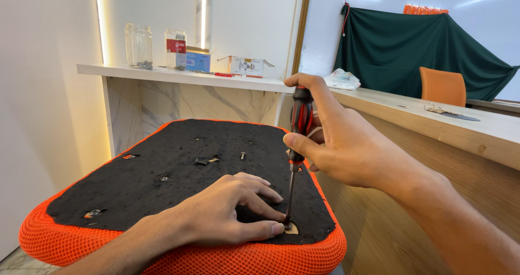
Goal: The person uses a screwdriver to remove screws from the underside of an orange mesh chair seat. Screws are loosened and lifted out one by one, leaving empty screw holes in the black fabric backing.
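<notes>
An orange mesh chair seat (49,237) lies upside down, its black fabric underside (179,139) facing up. My right hand (338,139) grips a red and black screwdriver (299,118) held upright, its tip in a screw hole (290,228) near the seat's front right corner. My left hand (225,212) rests flat on the black underside, thumb and fingertips beside the screwdriver tip. Loose screws (201,160) lie in the middle of the underside.
A white shelf (162,73) behind holds two clear jars (138,44) and small cardboard boxes (197,59). A wooden counter (433,118) runs along the right, with an orange chair (443,86) and a dark green cloth (401,42) beyond it.
</notes>
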